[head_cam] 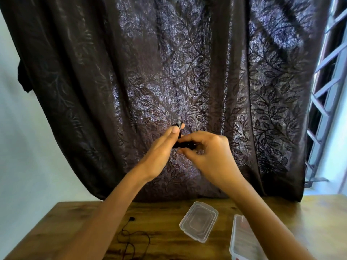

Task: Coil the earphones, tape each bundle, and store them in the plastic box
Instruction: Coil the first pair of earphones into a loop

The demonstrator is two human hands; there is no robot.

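Both my hands are raised in front of the dark curtain, well above the table. My left hand (161, 149) has straight fingers with a black earphone cable coil (179, 135) wound round them; the plug end sticks up past the fingertips. My right hand (208, 152) pinches the black cable beside the left fingers. A second black earphone (131, 235) lies loose on the wooden table (161, 212), partly hidden by my left forearm. The clear plastic box (242, 241) stands at the lower right, and its clear lid (199, 221) lies flat to its left.
A dark leaf-patterned curtain (187, 81) hangs behind the table. A window with a metal grille (326, 91) is at the right. A pale wall (22, 147) is on the left.
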